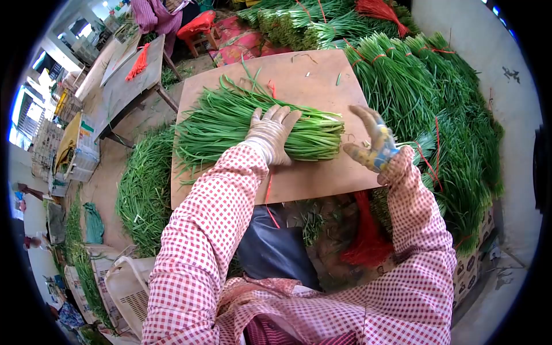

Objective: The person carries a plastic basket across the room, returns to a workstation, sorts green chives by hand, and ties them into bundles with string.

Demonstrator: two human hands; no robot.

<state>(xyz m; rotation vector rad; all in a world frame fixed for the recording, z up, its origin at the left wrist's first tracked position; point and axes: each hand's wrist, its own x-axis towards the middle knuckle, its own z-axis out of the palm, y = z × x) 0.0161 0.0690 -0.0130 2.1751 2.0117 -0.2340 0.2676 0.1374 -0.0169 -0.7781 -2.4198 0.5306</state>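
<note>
A thick bunch of garlic chives (215, 125) lies sideways on the brown board, its leaf tips to the left and its pale cut ends to the right. Across the top of the bunch rests my left hand (271, 131), gloved, its fingers spread over the stalks. A red tie (268, 188) runs under the bunch and hangs over the board's near edge. To the right of the cut ends, my gloved right hand (375, 141) is raised with thumb and fingers apart. It holds nothing and does not touch the bunch.
The board (322, 181) forms the worktop. Tied bunches of chives (397, 86) are heaped along the right wall. Loose greens (146, 190) lie on the floor at left. Red ties (365, 236) hang below the board. A wooden table (129, 86) and a person's purple sleeve (158, 16) are farther back.
</note>
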